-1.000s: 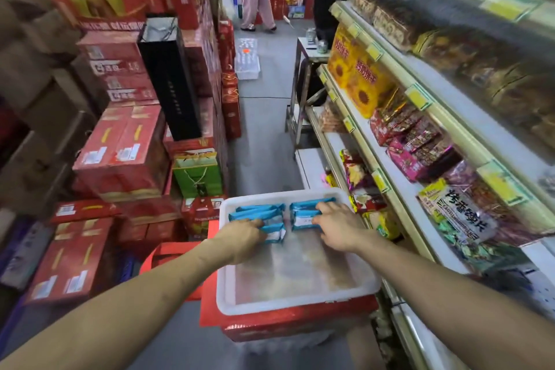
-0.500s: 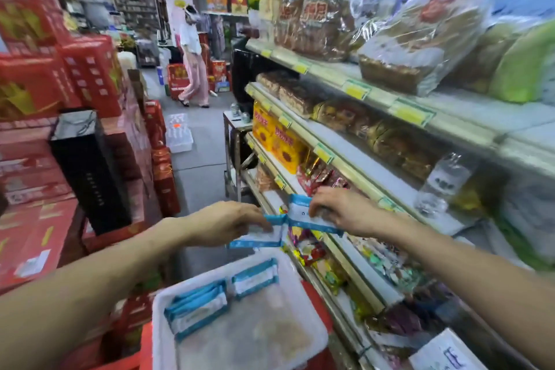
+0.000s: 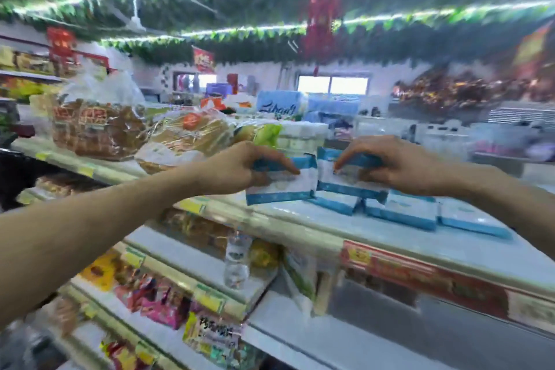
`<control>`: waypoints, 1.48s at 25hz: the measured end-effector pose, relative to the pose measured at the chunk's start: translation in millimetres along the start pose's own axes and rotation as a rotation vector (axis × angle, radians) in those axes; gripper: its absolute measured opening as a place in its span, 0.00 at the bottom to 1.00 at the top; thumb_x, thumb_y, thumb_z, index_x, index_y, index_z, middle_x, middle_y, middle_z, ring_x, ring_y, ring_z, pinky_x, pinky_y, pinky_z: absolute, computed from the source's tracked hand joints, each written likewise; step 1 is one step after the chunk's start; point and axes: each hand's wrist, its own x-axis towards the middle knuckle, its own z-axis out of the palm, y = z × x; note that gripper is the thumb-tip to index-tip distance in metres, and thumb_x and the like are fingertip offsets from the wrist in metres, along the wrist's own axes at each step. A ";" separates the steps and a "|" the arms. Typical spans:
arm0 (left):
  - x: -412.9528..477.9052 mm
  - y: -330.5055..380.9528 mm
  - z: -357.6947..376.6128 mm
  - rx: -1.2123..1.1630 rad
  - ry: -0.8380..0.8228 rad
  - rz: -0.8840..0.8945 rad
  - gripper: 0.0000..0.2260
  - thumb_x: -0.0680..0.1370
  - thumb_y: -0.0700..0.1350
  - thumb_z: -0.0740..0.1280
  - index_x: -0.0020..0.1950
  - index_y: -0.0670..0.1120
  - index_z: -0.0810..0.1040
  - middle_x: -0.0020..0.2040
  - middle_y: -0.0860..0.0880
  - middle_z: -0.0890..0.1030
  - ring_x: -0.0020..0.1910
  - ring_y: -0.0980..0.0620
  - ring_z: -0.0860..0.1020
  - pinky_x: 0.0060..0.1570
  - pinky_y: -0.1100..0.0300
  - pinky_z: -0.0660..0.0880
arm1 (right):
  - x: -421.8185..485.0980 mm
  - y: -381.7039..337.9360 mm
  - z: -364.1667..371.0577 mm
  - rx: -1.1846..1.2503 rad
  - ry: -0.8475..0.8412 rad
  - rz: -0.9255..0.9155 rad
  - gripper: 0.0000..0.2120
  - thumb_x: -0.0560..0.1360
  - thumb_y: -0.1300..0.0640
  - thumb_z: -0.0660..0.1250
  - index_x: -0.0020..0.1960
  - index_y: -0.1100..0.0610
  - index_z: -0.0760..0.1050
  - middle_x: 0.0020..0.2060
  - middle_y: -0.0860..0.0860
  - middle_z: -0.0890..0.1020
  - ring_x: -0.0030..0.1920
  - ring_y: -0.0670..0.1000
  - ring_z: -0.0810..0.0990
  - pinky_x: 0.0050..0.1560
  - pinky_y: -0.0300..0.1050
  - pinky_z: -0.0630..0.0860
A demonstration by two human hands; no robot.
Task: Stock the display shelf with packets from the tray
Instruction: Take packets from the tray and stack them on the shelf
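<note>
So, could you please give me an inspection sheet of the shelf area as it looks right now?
Surface: top shelf, pale, partly bare at its front.
Job's things: two blue-and-white packets held over the shelf, left packet, right packet; more packets lie flat to the right; tray not in view.
Clutter: bagged bread on the shelf's left; water bottle on a lower shelf.
Grippers: left hand pinches the left packet; right hand grips the right packet.
Cables: nothing seen.
Surroundings: snack packets on lower shelves; leaf garlands and a red lantern overhead; view blurred.
</note>
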 end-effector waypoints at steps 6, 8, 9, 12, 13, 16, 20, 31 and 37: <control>130.2 53.6 77.2 -0.021 -0.126 0.191 0.24 0.79 0.32 0.67 0.61 0.62 0.83 0.71 0.58 0.77 0.65 0.63 0.76 0.63 0.64 0.72 | -128.7 84.4 -48.9 -0.083 -0.073 0.381 0.24 0.77 0.64 0.69 0.59 0.35 0.78 0.59 0.36 0.80 0.61 0.42 0.78 0.66 0.54 0.75; 154.0 60.4 100.0 -0.014 -0.168 0.222 0.26 0.78 0.31 0.67 0.62 0.62 0.83 0.73 0.57 0.76 0.69 0.61 0.73 0.68 0.62 0.71 | -152.9 99.0 -52.4 -0.119 -0.116 0.470 0.24 0.76 0.65 0.67 0.58 0.36 0.78 0.59 0.38 0.79 0.60 0.45 0.78 0.64 0.53 0.75; 161.5 61.1 107.8 -0.012 -0.173 0.227 0.26 0.78 0.31 0.66 0.62 0.62 0.83 0.71 0.59 0.77 0.69 0.60 0.74 0.69 0.59 0.71 | -160.7 104.7 -51.1 -0.118 -0.137 0.511 0.24 0.76 0.66 0.66 0.57 0.36 0.78 0.60 0.40 0.79 0.60 0.46 0.77 0.62 0.50 0.74; 178.1 66.3 123.4 -0.046 -0.184 0.219 0.26 0.78 0.31 0.67 0.61 0.62 0.84 0.66 0.64 0.79 0.66 0.61 0.76 0.67 0.57 0.75 | -178.8 122.4 -40.2 -0.099 -0.166 0.570 0.23 0.77 0.68 0.64 0.59 0.40 0.79 0.61 0.43 0.77 0.60 0.48 0.76 0.61 0.43 0.71; 181.0 67.7 125.0 -0.065 -0.184 0.210 0.26 0.79 0.31 0.67 0.60 0.62 0.84 0.65 0.65 0.79 0.64 0.62 0.76 0.64 0.59 0.77 | -181.4 129.2 -34.5 -0.104 -0.155 0.561 0.23 0.77 0.68 0.65 0.60 0.42 0.79 0.61 0.43 0.77 0.60 0.47 0.75 0.62 0.42 0.70; 186.7 69.2 124.6 -0.088 -0.162 0.201 0.25 0.79 0.31 0.67 0.60 0.62 0.84 0.63 0.66 0.79 0.60 0.67 0.77 0.58 0.62 0.79 | -182.5 152.1 -16.9 -0.106 -0.094 0.521 0.21 0.76 0.66 0.68 0.61 0.43 0.77 0.58 0.41 0.76 0.59 0.45 0.73 0.62 0.40 0.69; 194.2 75.3 124.1 -0.111 -0.152 0.189 0.24 0.80 0.32 0.67 0.60 0.61 0.84 0.64 0.65 0.78 0.57 0.69 0.77 0.49 0.67 0.79 | -175.8 173.3 3.8 -0.264 -0.040 0.373 0.20 0.76 0.58 0.70 0.63 0.39 0.75 0.60 0.42 0.73 0.60 0.47 0.71 0.64 0.51 0.70; 243.0 129.0 191.0 -0.145 -0.349 0.264 0.25 0.80 0.32 0.67 0.63 0.62 0.83 0.64 0.65 0.77 0.61 0.61 0.77 0.57 0.64 0.79 | -221.4 180.5 -26.5 -0.229 0.180 0.525 0.24 0.78 0.56 0.73 0.69 0.36 0.75 0.72 0.43 0.72 0.71 0.48 0.68 0.70 0.62 0.68; 267.4 134.3 233.2 0.144 -0.369 0.430 0.23 0.79 0.36 0.67 0.67 0.60 0.80 0.65 0.61 0.74 0.62 0.63 0.70 0.64 0.62 0.64 | -249.7 171.8 -51.3 -0.273 0.346 0.614 0.22 0.78 0.58 0.72 0.67 0.39 0.76 0.65 0.42 0.76 0.67 0.46 0.71 0.69 0.61 0.70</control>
